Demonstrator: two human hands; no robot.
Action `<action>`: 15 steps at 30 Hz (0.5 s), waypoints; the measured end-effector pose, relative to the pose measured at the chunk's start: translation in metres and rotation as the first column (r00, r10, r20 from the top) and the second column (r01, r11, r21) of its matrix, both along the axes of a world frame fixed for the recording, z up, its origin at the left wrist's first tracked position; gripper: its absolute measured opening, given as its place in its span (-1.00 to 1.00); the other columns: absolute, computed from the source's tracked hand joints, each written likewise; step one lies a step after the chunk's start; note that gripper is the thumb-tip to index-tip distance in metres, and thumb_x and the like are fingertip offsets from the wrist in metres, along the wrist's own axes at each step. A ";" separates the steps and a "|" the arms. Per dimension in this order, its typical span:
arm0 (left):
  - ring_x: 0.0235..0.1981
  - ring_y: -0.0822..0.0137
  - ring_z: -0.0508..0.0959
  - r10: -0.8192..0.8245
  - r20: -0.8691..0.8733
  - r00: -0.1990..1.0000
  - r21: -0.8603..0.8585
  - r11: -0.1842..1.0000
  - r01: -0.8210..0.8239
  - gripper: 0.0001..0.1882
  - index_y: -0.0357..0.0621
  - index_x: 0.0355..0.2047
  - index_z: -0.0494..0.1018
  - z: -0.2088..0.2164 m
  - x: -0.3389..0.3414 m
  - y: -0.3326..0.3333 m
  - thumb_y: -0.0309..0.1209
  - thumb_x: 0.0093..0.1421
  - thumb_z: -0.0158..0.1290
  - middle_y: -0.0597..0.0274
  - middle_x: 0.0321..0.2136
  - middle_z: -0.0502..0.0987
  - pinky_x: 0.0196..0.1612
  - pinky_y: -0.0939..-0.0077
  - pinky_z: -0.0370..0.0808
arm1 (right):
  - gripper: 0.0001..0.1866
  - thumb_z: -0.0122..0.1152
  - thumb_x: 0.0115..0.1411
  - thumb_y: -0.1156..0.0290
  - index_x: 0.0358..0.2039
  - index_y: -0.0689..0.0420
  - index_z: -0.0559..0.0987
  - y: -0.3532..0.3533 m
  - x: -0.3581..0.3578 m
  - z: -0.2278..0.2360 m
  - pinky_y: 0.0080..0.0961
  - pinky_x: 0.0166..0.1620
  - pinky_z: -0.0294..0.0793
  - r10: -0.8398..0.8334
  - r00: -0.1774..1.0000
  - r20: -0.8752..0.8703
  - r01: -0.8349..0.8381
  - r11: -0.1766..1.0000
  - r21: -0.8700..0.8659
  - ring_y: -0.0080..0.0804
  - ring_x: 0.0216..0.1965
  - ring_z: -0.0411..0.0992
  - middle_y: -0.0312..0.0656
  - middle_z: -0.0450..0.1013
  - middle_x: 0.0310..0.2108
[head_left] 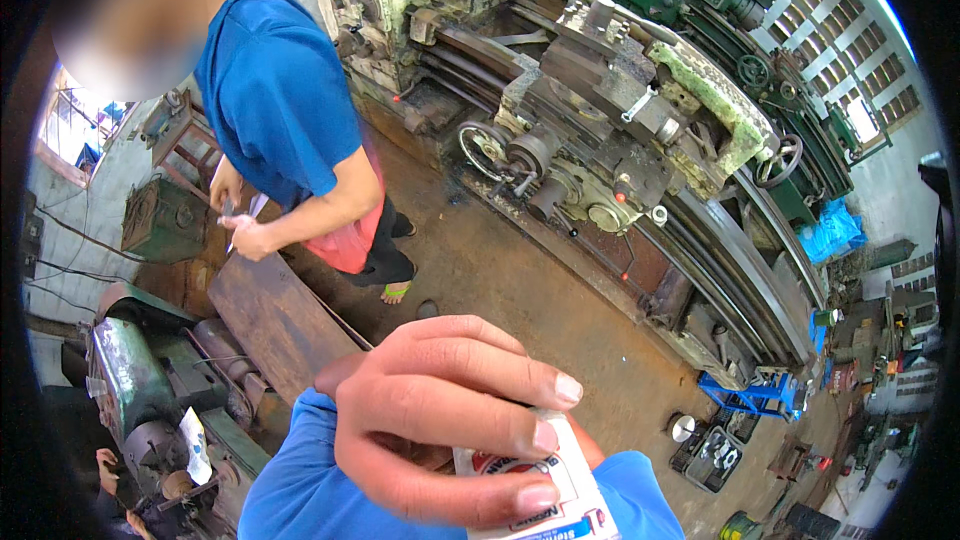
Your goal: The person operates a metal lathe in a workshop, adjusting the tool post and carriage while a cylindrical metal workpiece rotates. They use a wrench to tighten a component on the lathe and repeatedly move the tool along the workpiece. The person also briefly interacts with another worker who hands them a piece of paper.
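Note:
Close in front, my left hand is curled round a white packet with red and blue print. Its fingertips press on the packet's front, and its thumb is hidden. Only a strip of skin beside the blue sleeve at the lower right shows of my right arm. The fingers of my right hand are hidden behind the packet and my left hand.
A large worn lathe runs diagonally across the right. A person in a blue shirt stands left, holding a small item beside a brown metal sheet. Lower left is a green machine with another person's hand. Right: a tray.

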State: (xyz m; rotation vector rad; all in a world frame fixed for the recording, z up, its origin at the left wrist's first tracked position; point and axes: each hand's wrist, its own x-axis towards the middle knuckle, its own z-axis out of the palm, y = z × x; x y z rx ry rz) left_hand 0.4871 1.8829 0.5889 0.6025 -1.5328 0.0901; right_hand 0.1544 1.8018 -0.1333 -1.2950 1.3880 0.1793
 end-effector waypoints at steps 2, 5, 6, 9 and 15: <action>-0.25 0.04 0.59 -0.028 0.018 0.999 0.019 0.999 0.027 -0.75 0.00 -0.13 0.46 0.001 -0.002 -0.001 -0.31 0.18 0.16 0.11 -0.22 0.44 -0.35 0.26 0.59 | -0.75 0.24 0.12 0.37 -0.24 0.26 0.59 -0.004 -0.007 0.005 -0.33 -0.21 0.52 0.019 0.998 -0.063 -0.021 0.999 -0.037 -0.30 -0.32 0.54 -0.08 0.58 -0.36; -0.24 0.04 0.59 -0.025 0.036 0.999 0.022 0.999 0.025 -0.72 0.05 -0.10 0.46 0.000 -0.004 -0.003 -0.30 0.18 0.17 0.14 -0.22 0.43 -0.35 0.26 0.59 | -0.74 0.24 0.10 0.39 -0.23 0.27 0.60 -0.005 -0.007 0.016 -0.32 -0.20 0.52 -0.044 0.999 -0.016 0.044 0.999 -0.001 -0.28 -0.31 0.54 -0.07 0.59 -0.34; -0.24 0.05 0.58 -0.021 0.041 0.999 0.019 1.000 0.020 -0.72 0.06 -0.10 0.46 0.000 -0.004 -0.004 -0.30 0.18 0.17 0.14 -0.22 0.43 -0.35 0.25 0.58 | -0.75 0.24 0.10 0.39 -0.24 0.27 0.60 -0.006 -0.007 0.020 -0.32 -0.20 0.52 -0.063 0.998 -0.020 0.063 0.998 -0.002 -0.28 -0.31 0.54 -0.07 0.59 -0.35; -0.23 0.05 0.57 0.000 0.037 0.999 0.025 1.000 -0.001 -0.72 0.09 -0.10 0.47 -0.002 -0.005 -0.008 -0.30 0.17 0.17 0.15 -0.21 0.42 -0.34 0.25 0.58 | -0.77 0.23 0.09 0.41 -0.27 0.26 0.61 -0.006 -0.007 0.031 -0.33 -0.24 0.52 -0.110 0.993 -0.031 0.110 0.994 -0.001 -0.28 -0.34 0.54 -0.07 0.59 -0.36; -0.20 0.05 0.56 0.000 0.020 1.000 0.015 1.000 -0.001 -0.71 0.10 -0.09 0.47 -0.007 0.005 -0.031 -0.29 0.17 0.18 0.15 -0.20 0.41 -0.31 0.22 0.57 | -0.75 0.24 0.07 0.43 -0.25 0.28 0.60 -0.013 -0.017 0.022 -0.36 -0.34 0.53 -0.058 0.998 -0.037 0.056 0.998 -0.034 -0.29 -0.41 0.53 -0.07 0.58 -0.40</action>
